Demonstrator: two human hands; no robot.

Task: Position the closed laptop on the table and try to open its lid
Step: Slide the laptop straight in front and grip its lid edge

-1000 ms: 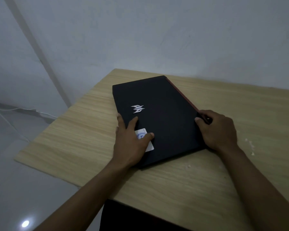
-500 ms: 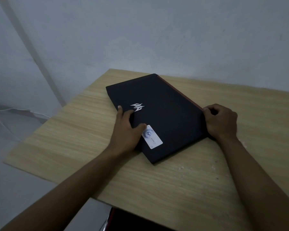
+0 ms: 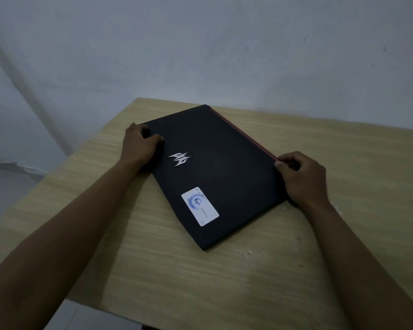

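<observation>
Head view, dim light. At the left, the left hand (image 3: 138, 145) gripped the far-left corner of the closed laptop (image 3: 215, 172), its fingers (image 3: 153, 138) curled over the lid's edge and resting on the black top surface, the forearm reaching in from the lower left. The laptop lay flat on the pale wood-grain table (image 3: 224, 282), turned at an angle so that one corner pointed toward the viewer and the opposite corner toward the grey wall (image 3: 224, 44). On the lid, a silver logo (image 3: 179, 158) sat just right of the left hand, and a white rectangular sticker (image 3: 200, 206) (bearing a round blue emblem; its small print was unreadable) lay nearer the viewer's corner. A thin red strip (image 3: 243, 134) ran along the lid's far-right edge. At the right, the right hand (image 3: 301, 177) was closed around the laptop's right corner, thumb on top of the lid and fingers folded down over the side; whether they reached under the edge could not be told. The lid showed no visible gap from the base.
</observation>
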